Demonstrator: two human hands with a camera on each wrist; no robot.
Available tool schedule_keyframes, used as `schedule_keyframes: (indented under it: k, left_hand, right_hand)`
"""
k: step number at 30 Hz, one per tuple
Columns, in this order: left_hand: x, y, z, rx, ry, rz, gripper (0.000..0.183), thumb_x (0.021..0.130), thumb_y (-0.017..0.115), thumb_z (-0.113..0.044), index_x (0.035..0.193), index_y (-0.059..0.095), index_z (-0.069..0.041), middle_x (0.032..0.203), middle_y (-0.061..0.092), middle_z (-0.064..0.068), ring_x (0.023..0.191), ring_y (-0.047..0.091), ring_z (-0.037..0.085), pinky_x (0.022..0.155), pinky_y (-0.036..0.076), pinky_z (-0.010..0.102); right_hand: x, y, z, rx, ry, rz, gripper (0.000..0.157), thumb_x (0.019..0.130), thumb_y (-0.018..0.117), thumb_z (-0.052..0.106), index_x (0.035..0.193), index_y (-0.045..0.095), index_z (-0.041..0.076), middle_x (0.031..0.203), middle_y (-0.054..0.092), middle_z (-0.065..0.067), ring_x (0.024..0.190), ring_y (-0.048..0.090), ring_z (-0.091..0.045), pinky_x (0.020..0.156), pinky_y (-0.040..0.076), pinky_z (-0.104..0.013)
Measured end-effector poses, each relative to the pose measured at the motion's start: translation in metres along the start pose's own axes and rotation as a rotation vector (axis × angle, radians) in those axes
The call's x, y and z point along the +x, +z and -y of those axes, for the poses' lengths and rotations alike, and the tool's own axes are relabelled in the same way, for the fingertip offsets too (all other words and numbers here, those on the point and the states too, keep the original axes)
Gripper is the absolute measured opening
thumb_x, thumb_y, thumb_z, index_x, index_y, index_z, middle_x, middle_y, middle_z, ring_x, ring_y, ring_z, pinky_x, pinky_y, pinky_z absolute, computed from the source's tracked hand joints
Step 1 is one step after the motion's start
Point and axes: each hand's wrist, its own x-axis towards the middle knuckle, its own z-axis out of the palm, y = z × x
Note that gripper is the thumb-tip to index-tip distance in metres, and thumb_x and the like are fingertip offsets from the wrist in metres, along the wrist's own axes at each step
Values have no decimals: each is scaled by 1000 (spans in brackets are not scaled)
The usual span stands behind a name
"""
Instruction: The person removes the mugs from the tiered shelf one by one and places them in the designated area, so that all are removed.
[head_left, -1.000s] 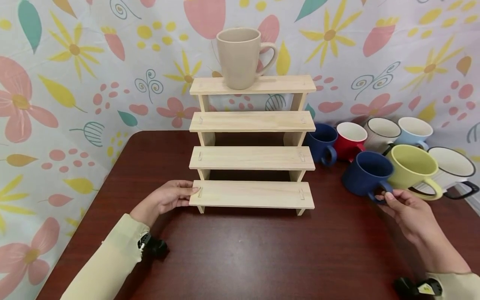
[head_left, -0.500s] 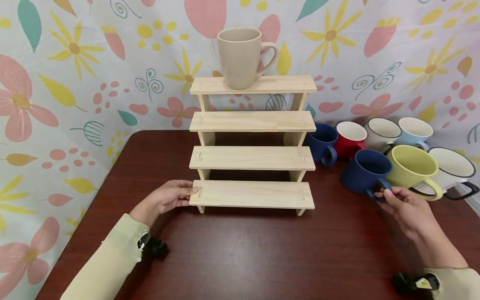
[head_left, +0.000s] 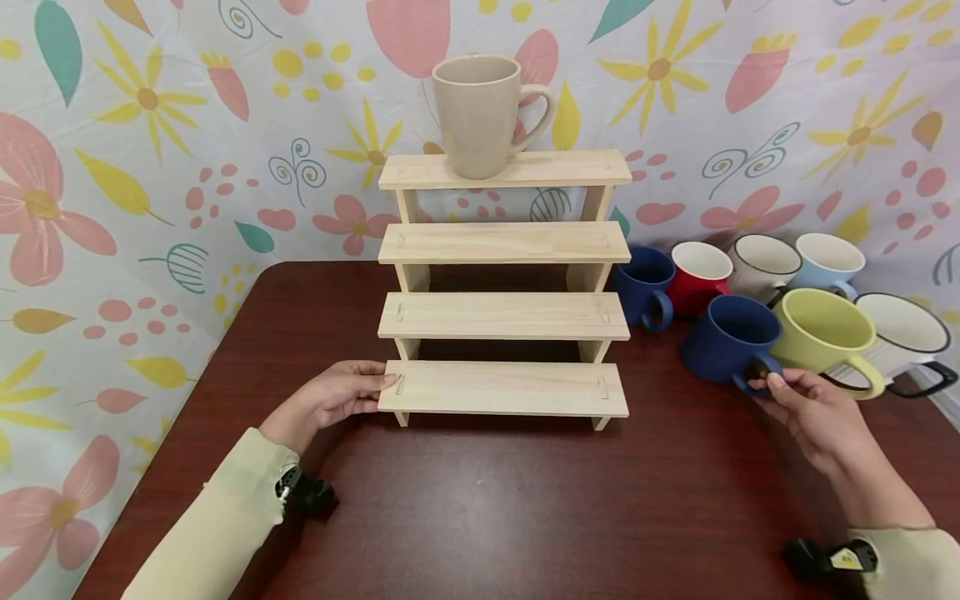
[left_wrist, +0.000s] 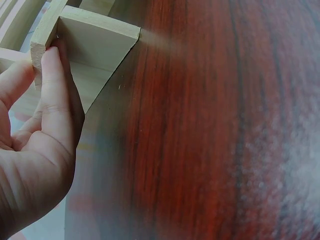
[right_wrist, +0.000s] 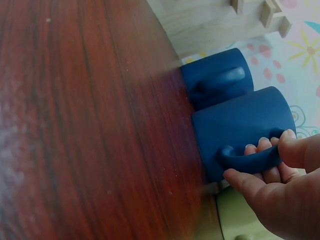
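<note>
My left hand (head_left: 341,396) pinches the left end of the lowest step of a four-tier wooden display stand (head_left: 502,388), thumb on top and fingers beneath. In the left wrist view the thumb and fingers close round the board's corner (left_wrist: 45,37). On the right, my right hand (head_left: 813,417) holds a dark blue mug (head_left: 723,346) by its handle, the thumb over it and fingers through the loop. The right wrist view shows that handle (right_wrist: 252,161) in the grip. A beige mug (head_left: 477,117) stands on the top step.
Behind the held mug stand a second blue mug (head_left: 643,279), a red mug (head_left: 697,279), a black-rimmed white mug (head_left: 761,267) and a light blue mug (head_left: 825,262). A yellow-green mug (head_left: 821,333) and another black-rimmed mug (head_left: 903,333) are at its right. Patterned cloth (head_left: 262,125) hangs behind.
The right hand and the blue mug it holds have shifted slightly back, away from the table's front. The left hand and the stand have stayed put.
</note>
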Motion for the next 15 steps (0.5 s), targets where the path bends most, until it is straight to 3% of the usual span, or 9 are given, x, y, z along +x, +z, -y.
schedule_keyframes:
  k: [9,15]
  left_hand:
    - [0,0,0,-6,2,5,43,103,53,-8,139,43,14,87,71,-8,82,68,2,74,57,16]
    - [-1,0,1,-19,-3,9,40,104,52,-8,137,44,12,87,71,-8,83,68,2,74,57,16]
  right_hand:
    - [0,-2,2,-6,6,8,31,105,45,-2,100,74,10,95,78,1,91,74,-5,76,60,-16]
    - [-3,-5,6,-111,45,7,33,107,45,2,103,74,17,97,77,8,92,72,1,76,58,-13]
